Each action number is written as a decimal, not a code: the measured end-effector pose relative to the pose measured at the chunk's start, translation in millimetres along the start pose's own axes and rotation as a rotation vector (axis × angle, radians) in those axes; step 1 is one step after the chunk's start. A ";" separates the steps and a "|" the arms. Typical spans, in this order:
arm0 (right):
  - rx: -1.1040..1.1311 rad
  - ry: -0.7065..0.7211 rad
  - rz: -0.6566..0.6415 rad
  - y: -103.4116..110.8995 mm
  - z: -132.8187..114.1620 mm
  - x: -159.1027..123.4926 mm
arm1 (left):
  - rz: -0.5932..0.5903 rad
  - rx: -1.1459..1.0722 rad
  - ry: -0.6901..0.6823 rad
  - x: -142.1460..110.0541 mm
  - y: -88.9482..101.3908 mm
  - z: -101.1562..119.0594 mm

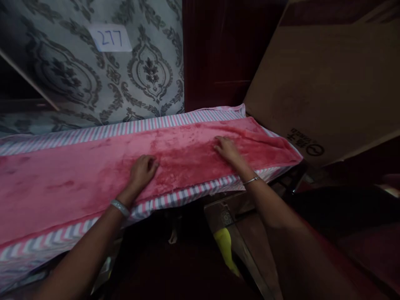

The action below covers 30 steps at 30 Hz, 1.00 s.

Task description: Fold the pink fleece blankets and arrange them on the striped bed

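A long pink plush blanket (103,175) lies stretched over a striped pink, grey and white cloth (187,196) on a narrow raised surface. On the plush rests my left hand (143,171), its fingers loosely bent with the thumb apart, holding nothing. Further right, my right hand (227,150) lies palm down on the same blanket, fingers spread. Darker brushed patches show in the pile between and around both hands. Near the right end, the blanket has a few raised folds.
A big cardboard box (328,83) leans at the right, beside a dark red panel (218,50). Patterned wallpaper (150,71) bears a paper marked 277 (112,38). Below the front edge are a yellow object (225,248) and another piece of cardboard (250,237).
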State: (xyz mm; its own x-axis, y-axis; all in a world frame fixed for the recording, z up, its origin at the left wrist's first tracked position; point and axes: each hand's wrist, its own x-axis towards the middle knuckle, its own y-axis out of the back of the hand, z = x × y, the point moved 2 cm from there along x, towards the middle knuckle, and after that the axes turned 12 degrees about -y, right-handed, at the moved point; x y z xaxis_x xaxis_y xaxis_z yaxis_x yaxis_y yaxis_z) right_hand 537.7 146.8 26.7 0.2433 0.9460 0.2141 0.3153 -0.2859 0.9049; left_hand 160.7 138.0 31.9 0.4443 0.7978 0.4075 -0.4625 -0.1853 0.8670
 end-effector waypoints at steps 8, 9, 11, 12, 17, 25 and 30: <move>-0.156 -0.189 -0.022 -5.0 -24.7 -1.3 | -0.166 0.061 0.038 10.7 3.6 3.9; -0.152 -0.199 0.003 -2.5 -26.7 -0.1 | -0.119 0.062 0.048 9.7 4.0 4.1; -0.128 -0.212 0.073 1.9 -31.2 2.3 | 0.003 0.065 0.059 7.9 5.5 4.2; -0.113 -0.215 0.114 3.0 -33.2 3.2 | 0.062 0.074 0.062 7.6 6.3 4.1; -0.084 -0.225 0.117 -10.6 -30.6 4.0 | -0.023 0.200 0.066 12.1 0.2 1.7; -0.031 -0.151 0.054 -20.0 -17.4 6.7 | -0.147 0.168 -0.057 9.4 -3.3 -5.3; 0.053 0.021 0.075 -7.0 -13.8 -18.8 | -0.074 0.060 -0.212 -12.8 7.7 11.5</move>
State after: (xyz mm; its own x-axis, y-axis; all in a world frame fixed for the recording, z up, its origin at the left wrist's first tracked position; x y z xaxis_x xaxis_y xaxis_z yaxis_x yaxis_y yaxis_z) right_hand 518.2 133.1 21.4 0.2492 0.9243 0.2889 0.3452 -0.3635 0.8652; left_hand 160.3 119.7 36.7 0.6297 0.6730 0.3881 -0.3792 -0.1697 0.9096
